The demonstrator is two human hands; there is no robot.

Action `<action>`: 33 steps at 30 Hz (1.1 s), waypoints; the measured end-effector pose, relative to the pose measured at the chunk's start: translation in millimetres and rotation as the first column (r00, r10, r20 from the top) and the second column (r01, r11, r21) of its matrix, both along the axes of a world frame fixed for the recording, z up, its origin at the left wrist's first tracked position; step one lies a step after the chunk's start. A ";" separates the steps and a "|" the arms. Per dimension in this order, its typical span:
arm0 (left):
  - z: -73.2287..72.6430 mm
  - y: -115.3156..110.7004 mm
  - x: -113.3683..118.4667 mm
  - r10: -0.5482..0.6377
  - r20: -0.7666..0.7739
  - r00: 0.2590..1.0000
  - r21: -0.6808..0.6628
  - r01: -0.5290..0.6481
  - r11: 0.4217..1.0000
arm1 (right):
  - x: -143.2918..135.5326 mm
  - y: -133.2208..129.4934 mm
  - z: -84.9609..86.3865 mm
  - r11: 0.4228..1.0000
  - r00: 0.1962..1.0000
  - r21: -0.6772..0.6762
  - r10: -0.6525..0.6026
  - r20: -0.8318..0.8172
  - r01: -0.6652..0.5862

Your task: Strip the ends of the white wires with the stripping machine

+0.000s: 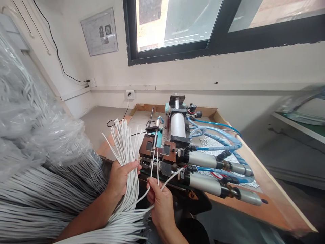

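Observation:
My left hand [121,178] grips a bundle of white wires [126,142] whose ends fan upward in front of the machine. My right hand [160,200] pinches a few white wires [155,167], their ends pointing up at the machine's front jaws [154,154]. The pneumatic machine [177,135] has a white cylinder on top, grey cylinders at its right side and blue air hoses [215,135]. It stands on a wooden tray [266,189] directly ahead of both hands.
A large heap of white wires in clear plastic [38,169] fills the left side. A window and wall sockets [130,95] are on the far wall. A green-topped bench [304,128] stands at the right.

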State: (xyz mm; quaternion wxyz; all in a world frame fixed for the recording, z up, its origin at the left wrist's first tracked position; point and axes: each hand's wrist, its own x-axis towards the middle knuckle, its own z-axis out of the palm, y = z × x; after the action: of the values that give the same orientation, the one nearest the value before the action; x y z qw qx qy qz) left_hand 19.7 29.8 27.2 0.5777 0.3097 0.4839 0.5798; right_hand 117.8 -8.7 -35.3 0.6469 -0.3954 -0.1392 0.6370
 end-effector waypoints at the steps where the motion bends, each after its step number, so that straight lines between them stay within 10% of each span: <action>1: -0.2 0.3 0.2 -0.002 -0.004 1.000 -0.001 0.002 1.000 | 0.3 0.5 0.1 1.000 1.000 -0.010 0.003 -0.005 -0.003; 15: -1.0 -2.6 0.2 0.014 -0.001 1.000 0.020 -0.014 1.000 | 6.6 -1.0 -12.7 0.980 0.843 0.195 -0.140 0.520 0.043; 23: -4.3 -7.9 -1.4 -0.027 -0.021 0.999 0.032 0.028 0.999 | 10.8 -15.7 -18.7 0.985 0.883 0.152 -0.139 0.448 0.078; 33: -8.9 -13.0 1.3 -0.042 -0.020 0.999 -0.002 0.042 0.999 | 58.9 -15.7 24.0 0.963 0.931 0.167 -0.252 0.264 0.213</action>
State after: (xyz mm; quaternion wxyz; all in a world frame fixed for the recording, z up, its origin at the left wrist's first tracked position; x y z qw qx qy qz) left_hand 21.0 16.8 18.3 0.5852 0.3253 0.4835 0.5639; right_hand 176.7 -24.4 -11.3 0.7166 -0.4512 -0.2251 0.4819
